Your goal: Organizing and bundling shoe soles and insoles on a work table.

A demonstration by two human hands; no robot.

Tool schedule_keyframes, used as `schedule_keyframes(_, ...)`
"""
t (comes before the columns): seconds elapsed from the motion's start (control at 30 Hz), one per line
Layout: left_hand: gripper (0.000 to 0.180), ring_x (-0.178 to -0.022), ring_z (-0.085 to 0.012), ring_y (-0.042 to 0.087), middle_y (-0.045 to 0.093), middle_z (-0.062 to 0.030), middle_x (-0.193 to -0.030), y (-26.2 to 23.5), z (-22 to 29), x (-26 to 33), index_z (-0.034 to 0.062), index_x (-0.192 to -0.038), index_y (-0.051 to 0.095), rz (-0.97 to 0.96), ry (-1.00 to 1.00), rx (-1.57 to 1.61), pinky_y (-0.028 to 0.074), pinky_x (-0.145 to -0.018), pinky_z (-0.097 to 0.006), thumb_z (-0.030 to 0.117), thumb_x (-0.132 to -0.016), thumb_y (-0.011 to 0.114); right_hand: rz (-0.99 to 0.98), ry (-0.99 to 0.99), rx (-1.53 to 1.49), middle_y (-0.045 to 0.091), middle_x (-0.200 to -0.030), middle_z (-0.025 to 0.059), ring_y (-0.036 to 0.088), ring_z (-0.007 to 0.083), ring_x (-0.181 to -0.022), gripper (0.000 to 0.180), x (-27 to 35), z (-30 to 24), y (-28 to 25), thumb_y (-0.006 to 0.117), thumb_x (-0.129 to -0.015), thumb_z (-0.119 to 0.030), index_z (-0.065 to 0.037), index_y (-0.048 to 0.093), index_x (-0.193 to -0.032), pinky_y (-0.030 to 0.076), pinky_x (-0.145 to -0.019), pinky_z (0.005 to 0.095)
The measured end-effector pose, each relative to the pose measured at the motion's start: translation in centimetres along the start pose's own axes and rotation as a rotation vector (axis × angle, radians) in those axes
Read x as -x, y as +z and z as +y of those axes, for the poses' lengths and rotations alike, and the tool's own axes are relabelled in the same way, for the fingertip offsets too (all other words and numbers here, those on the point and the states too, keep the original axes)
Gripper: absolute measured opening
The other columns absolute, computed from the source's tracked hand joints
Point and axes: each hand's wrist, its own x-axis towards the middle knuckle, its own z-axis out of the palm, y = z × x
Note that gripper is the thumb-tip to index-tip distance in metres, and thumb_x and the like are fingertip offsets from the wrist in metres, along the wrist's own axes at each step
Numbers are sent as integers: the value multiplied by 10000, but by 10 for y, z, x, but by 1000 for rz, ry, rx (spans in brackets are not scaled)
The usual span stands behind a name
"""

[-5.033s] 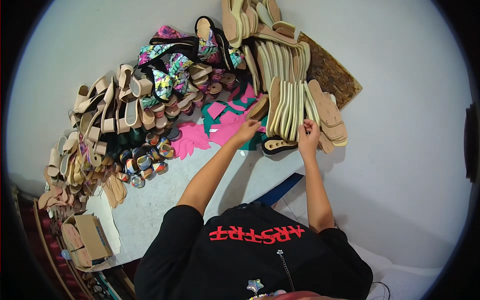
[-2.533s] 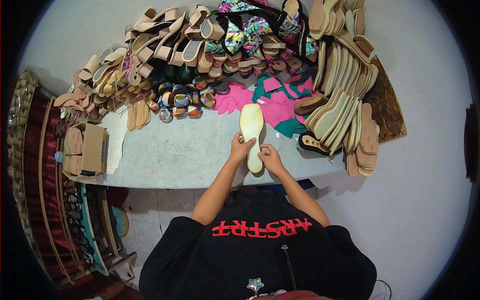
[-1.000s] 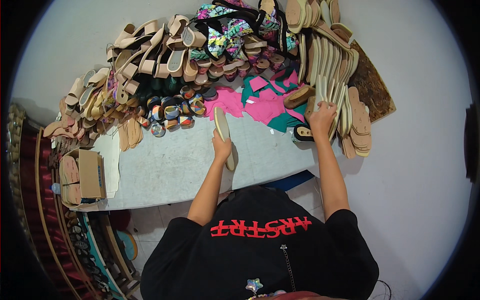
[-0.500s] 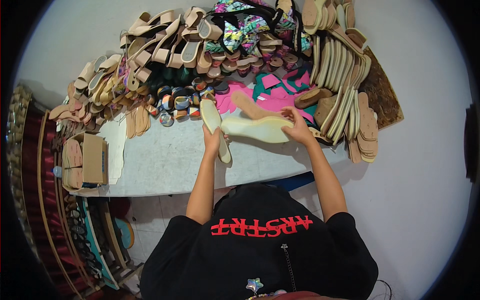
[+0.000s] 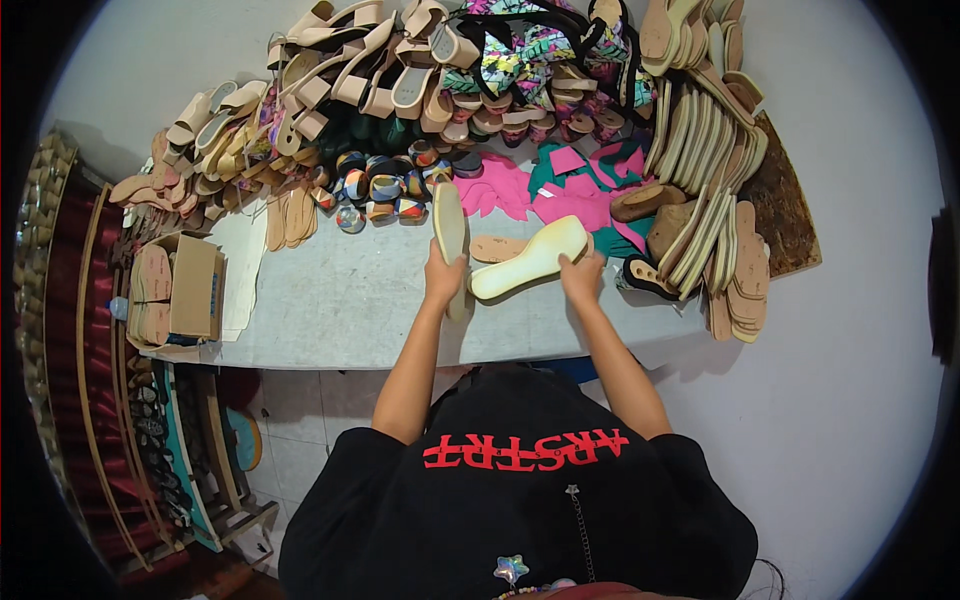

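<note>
My left hand (image 5: 443,277) is closed round a narrow, pale shoe sole (image 5: 450,222), held almost upright over the table. To its right, my right hand (image 5: 581,277) grips the broad end of a cream shoe sole (image 5: 535,258), which slants down toward the left one. The cream sole's tip comes close to the left sole; whether they touch I cannot tell. Behind the cream sole a tan insole (image 5: 495,247) shows in part. The cream sole covers its other end, so I cannot tell whether my right hand holds it too.
Heeled sandals (image 5: 385,85) are heaped along the back of the grey table (image 5: 330,315). Pink fabric scraps (image 5: 495,185) lie behind my hands. At the right stand stacked soles (image 5: 690,140) by a brown board (image 5: 785,215). A cardboard box (image 5: 200,290) with insoles sits at the left.
The cream sole has swung so its right end points up and away. The tan insole has turned and come nearer. The left sole stands more upright. The whole view has shifted a little.
</note>
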Motion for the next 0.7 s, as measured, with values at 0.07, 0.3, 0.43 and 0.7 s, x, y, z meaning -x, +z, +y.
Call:
schedule_keyframes(0.07, 448, -931, -343, 574, 590, -213, -958, 0, 3, -14, 26, -1126, 415, -33, 61, -4, 442, -795, -387, 99, -717, 581, -285, 833, -153, 535, -962, 159, 559, 256, -836, 488, 19, -19, 3, 657, -730, -270, 54, 474, -1045, 468, -712, 397)
schedule_keyframes(0.3, 453, -940, -390, 552, 572, -255, -964, 13, 2, -40, 8, -1104, 412, -276, 137, -229, 436, -795, -399, 131, -714, 605, -445, 824, -705, 499, -1086, 207, 563, 302, -883, 553, 21, -5, 29, 634, -752, -330, 55, 451, -1104, 502, -691, 373)
schedule_keyframes(0.43, 466, -939, -393, 550, 569, -263, -953, 9, -1, -38, 8, -1084, 408, -247, 63, -212, 432, -802, -399, 128, -682, 611, -372, 928, -649, 505, -1092, 196, 534, 298, -965, 523, 14, -7, 34, 649, -750, -301, 33, 459, -1103, 489, -747, 400)
schedule_keyframes(0.7, 440, -777, -284, 601, 579, -168, -860, 12, -29, 14, -15, -1057, 402, -567, -174, 105, 475, -713, -362, 56, -663, 584, -185, 640, -268, 517, -1044, 186, 572, 262, -863, 571, 18, -6, 32, 685, -705, -123, 24, 349, -1143, 496, -691, 351)
